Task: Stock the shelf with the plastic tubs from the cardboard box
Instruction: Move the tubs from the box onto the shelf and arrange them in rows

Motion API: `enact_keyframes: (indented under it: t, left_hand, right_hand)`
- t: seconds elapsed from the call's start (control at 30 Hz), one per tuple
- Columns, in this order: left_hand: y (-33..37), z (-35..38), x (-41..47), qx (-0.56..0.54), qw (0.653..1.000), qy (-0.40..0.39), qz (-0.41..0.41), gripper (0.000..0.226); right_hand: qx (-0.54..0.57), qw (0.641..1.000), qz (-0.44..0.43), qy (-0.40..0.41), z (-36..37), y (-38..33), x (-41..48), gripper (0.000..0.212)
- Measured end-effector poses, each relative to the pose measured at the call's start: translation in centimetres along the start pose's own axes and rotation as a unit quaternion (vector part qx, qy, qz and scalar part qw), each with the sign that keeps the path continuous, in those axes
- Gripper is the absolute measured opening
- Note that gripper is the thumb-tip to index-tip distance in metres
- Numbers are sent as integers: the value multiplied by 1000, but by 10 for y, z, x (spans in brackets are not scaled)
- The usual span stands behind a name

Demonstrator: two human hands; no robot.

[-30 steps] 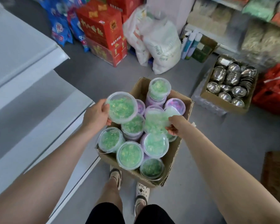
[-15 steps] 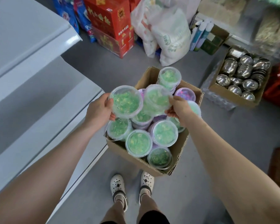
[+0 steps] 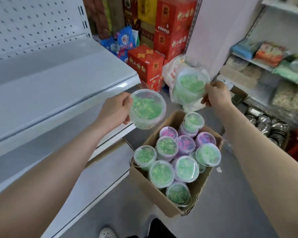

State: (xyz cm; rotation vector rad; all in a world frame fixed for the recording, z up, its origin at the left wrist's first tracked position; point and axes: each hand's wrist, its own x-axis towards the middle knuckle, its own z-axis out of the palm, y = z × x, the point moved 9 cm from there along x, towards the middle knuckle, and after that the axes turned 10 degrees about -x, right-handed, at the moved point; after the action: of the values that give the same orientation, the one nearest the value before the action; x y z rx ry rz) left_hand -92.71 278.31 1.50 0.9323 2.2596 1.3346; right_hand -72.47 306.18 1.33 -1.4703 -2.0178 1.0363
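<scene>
My left hand [image 3: 114, 111] grips a clear plastic tub of green pieces [image 3: 147, 109] by its side, held just off the front edge of the white shelf [image 3: 62, 93]. My right hand [image 3: 215, 95] holds a second green tub [image 3: 189, 86], tilted, higher and further right. Below both hands the cardboard box [image 3: 155, 191] stands on the floor. It holds several lidded tubs [image 3: 184, 167], green ones and purple ones, some stacked.
The white shelving unit with a perforated back panel [image 3: 34, 23] fills the left. Red cartons [image 3: 146, 66] and white sacks [image 3: 172, 69] are piled at the back. A stocked shelf [image 3: 265, 66] and a box of steel bowls [image 3: 265, 124] stand on the right.
Both hands have lifted their tubs up out of the box. The view has swung upward, towards the shelf, and the right tub has moved up and right.
</scene>
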Motion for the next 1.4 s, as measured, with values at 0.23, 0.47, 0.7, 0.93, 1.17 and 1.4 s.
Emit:
enact_keyframes:
  t: [0.23, 0.47, 0.7, 0.93, 1.17, 1.4]
  left_hand:
    - [9, -116, -5, -51, 996, 67, 22, 23]
    - [-54, -216, -6, -144, 978, 146, -41, 23]
    - [-82, -251, 1, -222, 951, 193, -92, 20]
    - [-84, -259, 15, -208, 953, 196, -99, 25]
    - [-78, -263, 21, -151, 960, 221, -85, 23]
    - [-63, -263, 22, 80, 975, 206, -12, 59]
  right_hand:
    - [49, 997, -56, -23, 41, -120, -26, 14]
    - [88, 990, -29, -107, 150, -192, -70, 31]
    - [118, 980, -20, -160, 221, -239, -72, 41]
    - [-265, 841, -470, -33, 207, -300, -54, 62]
    - [-281, 767, -572, -72, 243, -312, -53, 52]
    - [-224, 791, -568, -34, 287, -352, -72, 44]
